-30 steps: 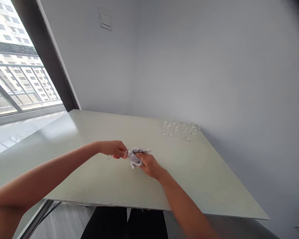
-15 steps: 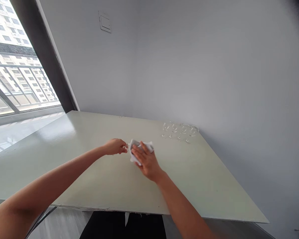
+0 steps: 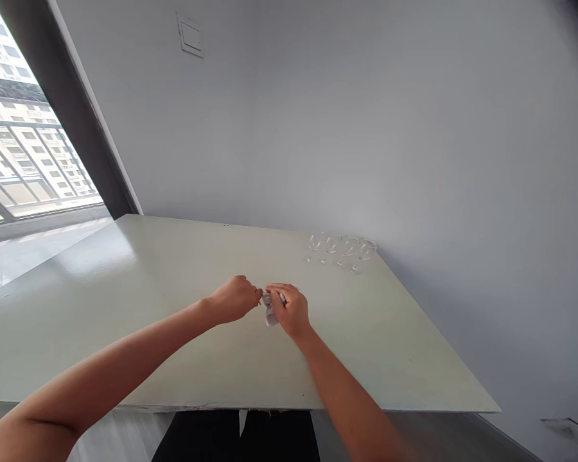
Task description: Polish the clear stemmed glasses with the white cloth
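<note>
My left hand (image 3: 237, 299) is closed over the middle of the table, its knuckles turned up. What it grips is mostly hidden now; half a second ago clear glass glinted at its fingertips, like the foot or stem of a small glass. Against those fingers, my right hand (image 3: 289, 309) is wrapped round a white cloth (image 3: 270, 316), bunched up, with a fold hanging below the fingers. Whether the cloth surrounds the glass's bowl cannot be seen. Several small stemmed glasses (image 3: 340, 251) stand upright toward the back right of the table.
The pale, glossy table (image 3: 183, 256) reaches back to a grey wall (image 3: 390, 128). Behind the stemmed glasses lies a clear rounded thing (image 3: 367, 244), too faint to name. At the left is a window (image 3: 29, 147) with a dark frame. A light switch (image 3: 191, 37) is on the wall.
My right hand has turned and closed more tightly round the cloth, which was spread flatter under the fingers before. My left hand has rolled knuckles-up and moved right. The view has shifted slightly.
</note>
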{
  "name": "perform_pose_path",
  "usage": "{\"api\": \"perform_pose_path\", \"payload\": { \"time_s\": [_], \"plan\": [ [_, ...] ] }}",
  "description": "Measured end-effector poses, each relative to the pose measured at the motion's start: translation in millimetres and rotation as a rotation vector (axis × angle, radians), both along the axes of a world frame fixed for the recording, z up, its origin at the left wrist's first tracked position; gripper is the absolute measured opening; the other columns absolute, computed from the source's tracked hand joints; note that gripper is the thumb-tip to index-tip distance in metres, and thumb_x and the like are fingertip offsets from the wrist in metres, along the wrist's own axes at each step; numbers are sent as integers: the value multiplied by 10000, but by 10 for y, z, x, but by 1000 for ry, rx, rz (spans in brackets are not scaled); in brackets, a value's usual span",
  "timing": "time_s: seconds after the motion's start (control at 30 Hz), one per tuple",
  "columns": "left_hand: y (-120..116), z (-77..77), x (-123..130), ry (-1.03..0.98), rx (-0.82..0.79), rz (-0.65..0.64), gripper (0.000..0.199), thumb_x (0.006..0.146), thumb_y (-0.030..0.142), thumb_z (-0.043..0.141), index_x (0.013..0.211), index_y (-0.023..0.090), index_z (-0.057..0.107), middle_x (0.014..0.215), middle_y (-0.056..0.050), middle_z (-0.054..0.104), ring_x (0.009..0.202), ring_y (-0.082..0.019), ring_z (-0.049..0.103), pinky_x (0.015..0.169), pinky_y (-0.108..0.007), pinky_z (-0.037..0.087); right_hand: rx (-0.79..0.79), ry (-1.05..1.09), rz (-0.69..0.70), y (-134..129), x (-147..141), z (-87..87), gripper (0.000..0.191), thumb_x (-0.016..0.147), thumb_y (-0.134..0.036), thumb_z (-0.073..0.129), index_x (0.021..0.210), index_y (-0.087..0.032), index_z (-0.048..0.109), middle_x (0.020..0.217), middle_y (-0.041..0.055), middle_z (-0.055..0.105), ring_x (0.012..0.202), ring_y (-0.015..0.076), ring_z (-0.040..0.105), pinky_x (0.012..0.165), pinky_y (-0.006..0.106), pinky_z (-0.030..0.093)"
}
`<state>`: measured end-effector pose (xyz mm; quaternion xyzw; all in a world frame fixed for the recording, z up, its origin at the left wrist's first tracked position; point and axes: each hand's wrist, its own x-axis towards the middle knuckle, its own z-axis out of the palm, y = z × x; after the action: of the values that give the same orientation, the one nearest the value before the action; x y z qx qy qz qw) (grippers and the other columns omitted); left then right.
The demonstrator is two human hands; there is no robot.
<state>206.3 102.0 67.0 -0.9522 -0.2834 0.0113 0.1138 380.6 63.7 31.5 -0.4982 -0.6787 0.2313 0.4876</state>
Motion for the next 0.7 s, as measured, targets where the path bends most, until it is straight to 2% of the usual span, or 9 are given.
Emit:
{"api": "perform_pose_path", "payload": {
  "time_s": [0.07, 0.13, 0.2, 0.27, 0.33, 0.4, 0.5, 0.6, 0.7],
  "plan": [
    [-14, -67, 23, -9, -20, -47, 196, 858, 216, 408, 774, 166, 578, 561, -37, 568, 480, -144, 495, 552, -285, 310, -294, 118, 56, 65, 102, 24, 297, 809, -371, 462, 742, -186, 684, 776, 52, 677, 772, 204, 615, 691, 332, 476],
    [-38, -135, 37, -46, -50, -68, 209, 869, 260, 407, 833, 173, 593, 574, -37, 578, 506, -155, 512, 567, -288, 322, -564, 285, 188, 141, 246, 35, 330, 769, -431, 507, 670, -151, 651, 695, 56, 654, 648, 192, 609, 541, 288, 459],
    [-61, -192, 42, -115, -88, -36, 224, 869, 299, 413, 919, 184, 599, 602, -38, 593, 549, -169, 536, 577, -287, 330, -735, 484, 315, 219, 396, 30, 345, 744, -465, 539, 703, -136, 634, 735, 74, 654, 607, 189, 609, 449, 259, 426],
    [-72, -231, 46, -219, -157, 59, 276, 861, 335, 426, 1065, 207, 563, 634, -27, 605, 582, -170, 549, 572, -273, 332, -807, 673, 375, 289, 505, 12, 369, 745, -496, 530, 790, -143, 630, 790, 91, 658, 598, 189, 614, 385, 237, 388],
    [-72, -250, 62, -343, -262, 189, 397, 860, 364, 414, 1237, 243, 442, 639, 4, 599, 584, -153, 548, 553, -246, 330, -795, 830, 380, 343, 532, -12, 409, 762, -535, 484, 841, -159, 626, 811, 103, 660, 609, 193, 617, 359, 229, 365],
    [-66, -264, 105, -454, -373, 323, 494, 863, 385, 387, 1336, 269, 303, 624, 35, 580, 580, -137, 543, 536, -223, 330, -721, 960, 343, 369, 462, -39, 444, 767, -576, 447, 848, -177, 623, 833, 107, 663, 660, 204, 626, 385, 246, 395],
    [-66, -317, 238, -567, -406, 479, 530, 860, 340, 373, 1365, 252, 240, 706, 16, 602, 645, -150, 564, 549, -224, 352, -529, 1105, 240, 335, 232, -79, 509, 767, -648, 397, 924, -214, 610, 968, 82, 656, 848, 220, 625, 548, 310, 491],
    [-76, -417, 433, -689, -376, 526, 581, 802, 191, 405, 1358, 211, 240, 959, -67, 602, 780, -177, 581, 604, -249, 397, -410, 1126, 167, 250, 13, -131, 598, 773, -702, 315, 1012, -224, 582, 1093, 62, 620, 1001, 214, 575, 697, 328, 502],
    [-77, -509, 619, -852, -420, 536, 612, 727, 96, 412, 1318, 202, 294, 1132, -121, 511, 918, -191, 560, 706, -286, 441, -400, 1086, 91, 186, -82, -195, 589, 773, -699, 331, 997, -216, 583, 1086, 61, 620, 1003, 207, 570, 733, 313, 490]
  ]
}}
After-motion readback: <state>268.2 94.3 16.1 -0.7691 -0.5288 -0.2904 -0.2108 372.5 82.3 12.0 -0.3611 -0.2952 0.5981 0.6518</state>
